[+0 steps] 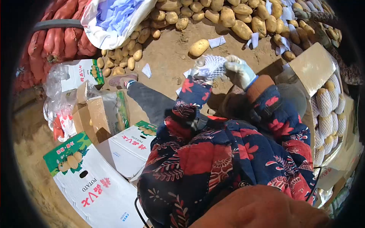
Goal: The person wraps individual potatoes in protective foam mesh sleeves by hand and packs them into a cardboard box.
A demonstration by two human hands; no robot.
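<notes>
A white net [213,68] lies crosswise between a worker's hands above the dirt [167,57], long axis running left to right. The gloved right hand [239,71] pinches one end, fingers nearly closed; the left hand [199,67] meets the other, its finger opening unclear. Potatoes [228,16] and boxes [127,148] lie around.

Outdoor potato packing spot, prob. a field or yard: bare dirt ground [171,57] in full sun. Loose potatoes [235,19] piled right of the white sack [110,22], red mesh bags [68,38] left of it, printed POTATO cartons [95,186] below.
</notes>
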